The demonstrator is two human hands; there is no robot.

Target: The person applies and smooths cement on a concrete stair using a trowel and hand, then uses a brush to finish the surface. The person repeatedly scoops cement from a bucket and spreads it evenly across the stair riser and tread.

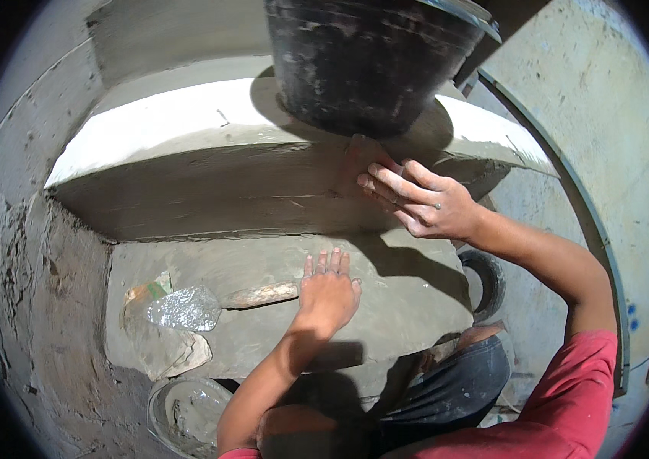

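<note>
Left hand (330,294): palm down on the grey lower step (408,325), fingers straight and slightly apart.
Right hand (424,200): raised before the grey riser (210,191), fingers curled; I cannot tell whether they clamp anything.
Trowel (201,309): 1, lying on the lower step, handle end just beside the left hand.
Bucket (363,61): 1, black, above the right hand.
Tub (154,409): 1, holding grey mortar (198,409).

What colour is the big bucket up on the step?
The bucket is black with greyish smears; head view.
</note>
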